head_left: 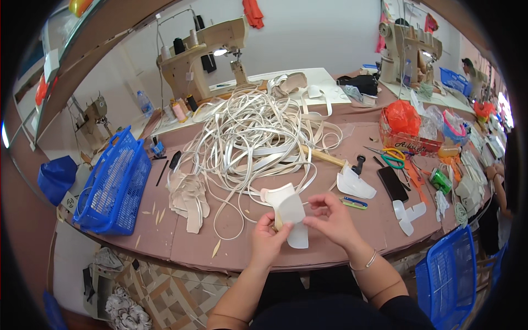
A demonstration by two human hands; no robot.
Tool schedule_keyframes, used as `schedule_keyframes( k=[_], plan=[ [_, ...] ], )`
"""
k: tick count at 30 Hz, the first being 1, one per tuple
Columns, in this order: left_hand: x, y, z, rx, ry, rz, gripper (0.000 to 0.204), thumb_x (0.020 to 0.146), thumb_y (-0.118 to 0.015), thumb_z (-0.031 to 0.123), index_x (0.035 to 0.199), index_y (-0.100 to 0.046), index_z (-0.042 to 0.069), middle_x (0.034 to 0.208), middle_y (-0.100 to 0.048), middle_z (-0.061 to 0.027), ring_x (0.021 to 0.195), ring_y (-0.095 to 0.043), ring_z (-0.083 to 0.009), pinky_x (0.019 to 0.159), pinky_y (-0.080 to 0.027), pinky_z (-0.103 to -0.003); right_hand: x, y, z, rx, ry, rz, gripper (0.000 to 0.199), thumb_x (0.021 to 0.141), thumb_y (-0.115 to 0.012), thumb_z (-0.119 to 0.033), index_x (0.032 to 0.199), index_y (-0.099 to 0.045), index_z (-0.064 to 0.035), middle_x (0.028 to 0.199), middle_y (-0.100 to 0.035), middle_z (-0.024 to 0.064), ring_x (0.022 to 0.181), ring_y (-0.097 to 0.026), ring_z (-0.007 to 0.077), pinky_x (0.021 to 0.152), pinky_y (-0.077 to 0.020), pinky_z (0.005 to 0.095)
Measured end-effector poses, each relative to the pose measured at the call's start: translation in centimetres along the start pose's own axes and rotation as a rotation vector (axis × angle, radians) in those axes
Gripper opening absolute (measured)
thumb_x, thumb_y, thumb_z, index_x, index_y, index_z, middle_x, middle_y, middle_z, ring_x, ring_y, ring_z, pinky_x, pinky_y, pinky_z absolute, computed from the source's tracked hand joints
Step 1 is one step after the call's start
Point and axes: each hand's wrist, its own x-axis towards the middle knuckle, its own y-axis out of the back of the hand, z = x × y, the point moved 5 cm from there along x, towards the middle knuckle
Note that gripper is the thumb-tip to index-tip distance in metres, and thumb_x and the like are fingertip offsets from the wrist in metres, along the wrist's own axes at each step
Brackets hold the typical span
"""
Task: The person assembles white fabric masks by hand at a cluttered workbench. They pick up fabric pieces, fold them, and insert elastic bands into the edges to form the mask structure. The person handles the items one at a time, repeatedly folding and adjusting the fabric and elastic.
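Low over the front of the table, my left hand [268, 241] is closed around a curved cream and white cut piece [290, 210]. Its thumb presses on the front face, and a white flap hangs below. At the right edge of the same piece, my right hand [334, 221] has thumb and forefinger pinched, with the other fingers curled. Beyond both hands lies a large tangle of white strips [250, 140]. To the left is a heap of cream cut pieces [188, 198]. More white pieces [355, 183] rest to the right, near a blue-green folding cutter [353, 203].
A blue basket [114, 187] stands at the table's left; another blue basket [448, 275] is low at the right. Scissors [395, 156], a phone [392, 183] and a green can [440, 180] lie to the right. Sewing machines [206, 55] stand behind. A person's arm [498, 179] shows at far right.
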Motion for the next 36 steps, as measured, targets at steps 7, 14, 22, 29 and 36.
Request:
schedule_keyframes(
  k=[7,14,22,29,36],
  plan=[
    [-0.4,-0.6,-0.3,0.054,0.058,-0.062,0.028,0.076,-0.062,-0.004,0.101,-0.05,-0.001,0.098,-0.056,-0.0087,0.086,-0.057,-0.0121,0.077,-0.047,-0.024,1.6,-0.2,0.3,0.093,0.057,-0.002,0.016,0.073,-0.069,-0.01,0.072,-0.055,-0.0014,0.102,-0.049,0.0082,0.088,-0.054,0.0138,0.072,-0.0486,0.0254],
    [-0.8,-0.5,-1.3,-0.047,0.07,-0.103,0.03,0.078,-0.061,-0.002,0.105,-0.048,-0.001,0.1,-0.055,-0.0088,0.09,-0.056,-0.0123,0.079,-0.047,-0.024,1.3,-0.9,2.7,0.355,-0.079,0.024,0.017,0.075,-0.067,-0.008,0.069,-0.053,-0.0018,0.101,-0.052,0.0082,0.074,-0.055,0.0089,0.067,-0.0484,0.0225],
    [-0.6,-0.4,-1.6,0.021,0.049,-0.091,0.032,0.077,-0.062,-0.002,0.105,-0.047,-0.001,0.099,-0.056,-0.0092,0.088,-0.057,-0.0123,0.078,-0.047,-0.024,0.7,-0.7,1.1,0.162,0.022,0.091,0.016,0.074,-0.067,-0.007,0.069,-0.053,-0.001,0.096,-0.053,0.008,0.075,-0.056,0.0108,0.063,-0.0478,0.0225],
    [1.1,0.7,-2.4,0.07,0.034,0.021,0.029,0.075,-0.063,-0.004,0.099,-0.048,0.0,0.094,-0.058,-0.0092,0.083,-0.058,-0.0121,0.075,-0.049,-0.024,-0.4,-1.7,-1.0,-0.191,0.295,0.005,0.009,0.07,-0.067,-0.002,0.073,-0.058,-0.0004,0.089,-0.055,0.0086,0.08,-0.056,0.0144,0.068,-0.0481,0.025],
    [1.6,1.5,-2.7,0.06,0.008,0.012,0.029,0.077,-0.061,-0.004,0.101,-0.046,0.001,0.095,-0.057,-0.0091,0.087,-0.058,-0.014,0.077,-0.049,-0.026,0.1,-1.8,0.7,-0.147,0.265,0.057,0.012,0.069,-0.067,-0.004,0.074,-0.058,-0.0007,0.079,-0.058,0.0074,0.073,-0.058,0.0195,0.064,-0.0487,0.0293]
  ],
)
